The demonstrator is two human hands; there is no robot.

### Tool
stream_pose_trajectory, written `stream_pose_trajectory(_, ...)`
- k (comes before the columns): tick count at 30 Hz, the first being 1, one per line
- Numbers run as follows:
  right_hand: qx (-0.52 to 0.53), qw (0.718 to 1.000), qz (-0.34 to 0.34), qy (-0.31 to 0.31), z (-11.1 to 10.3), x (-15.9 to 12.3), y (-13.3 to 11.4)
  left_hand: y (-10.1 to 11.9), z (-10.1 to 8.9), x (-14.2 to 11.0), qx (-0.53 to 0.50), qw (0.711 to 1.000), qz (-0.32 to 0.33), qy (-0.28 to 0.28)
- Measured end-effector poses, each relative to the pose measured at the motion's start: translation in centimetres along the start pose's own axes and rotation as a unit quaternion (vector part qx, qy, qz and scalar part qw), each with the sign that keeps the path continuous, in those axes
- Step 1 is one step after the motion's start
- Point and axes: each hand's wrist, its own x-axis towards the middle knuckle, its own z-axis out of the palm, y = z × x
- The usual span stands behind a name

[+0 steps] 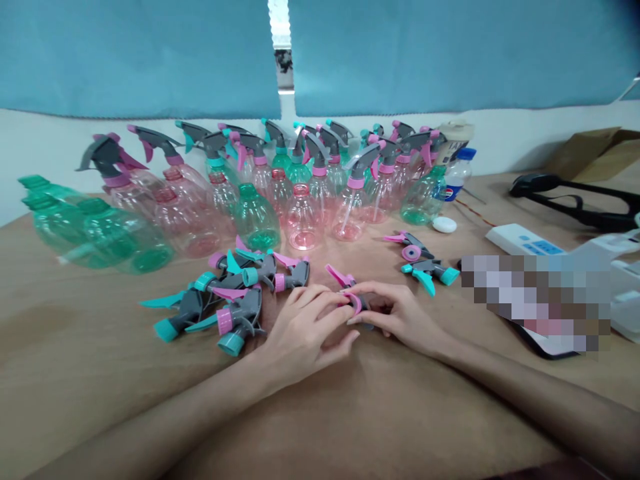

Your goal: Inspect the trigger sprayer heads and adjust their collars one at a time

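Note:
Between my two hands, low over the table, is a grey spray trigger head with a pink lever and collar [355, 304]. My right hand [400, 312] pinches it at the pink collar, with thumb and forefinger around it. From the left, the fingertips of my left hand [314, 325] are closed on the same trigger head and cover part of it. Beside my left hand lies a pile of grey trigger heads [240, 310] with teal or pink levers and collars. Several more, such as a teal-collared trigger head [431, 272], lie beyond my right hand.
Pink and green clear bottles stand along the back, such as an open pink bottle [303, 223]; many carry trigger heads. At right are a phone-like slab [550, 350], partly blurred, a white power strip [525, 241], black straps [575, 207], a cardboard box [595, 152] and a blue-capped bottle [457, 177].

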Motion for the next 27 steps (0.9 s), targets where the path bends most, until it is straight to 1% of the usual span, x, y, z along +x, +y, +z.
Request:
stream_pose_trajectory(3,-0.013,1.000,-0.012,0.003,-0.03,0.09,-0.03,0.08,0.05,0.07,0.025,1.000,0.010,0.003)
stream_pose_trajectory(5,-0.015,1.000,-0.009,0.003,-0.05,0.15,-0.03,0.07,0.09,0.03,0.039,0.999,0.009,0.004)
stream_pose_trajectory(9,-0.009,1.000,0.011,-0.002,0.02,0.14,-0.09,-0.02,0.11,-0.14,0.059,0.998,-0.017,0.018)
stream_pose_trajectory(11,-0.016,1.000,0.004,-0.006,0.11,0.05,-0.20,-0.07,0.09,-0.21,0.049,0.998,-0.029,0.023)
stream_pose_trajectory(15,-0.048,0.999,-0.015,-0.011,0.27,-0.17,-0.44,-0.08,0.10,-0.23,0.008,1.000,-0.024,0.017)
stream_pose_trajectory(21,-0.062,0.998,-0.009,-0.008,0.32,-0.30,-0.42,0.01,0.09,-0.11,0.010,0.997,-0.070,0.003)
stream_pose_trajectory(25,-0.096,0.995,-0.022,0.001,0.34,-0.31,-0.49,0.02,0.09,-0.20,-0.002,0.997,-0.078,-0.005)
stream_pose_trajectory(27,-0.115,0.993,-0.032,0.015,0.17,-0.13,-0.68,0.06,0.01,-0.33,-0.003,0.997,-0.081,0.006)
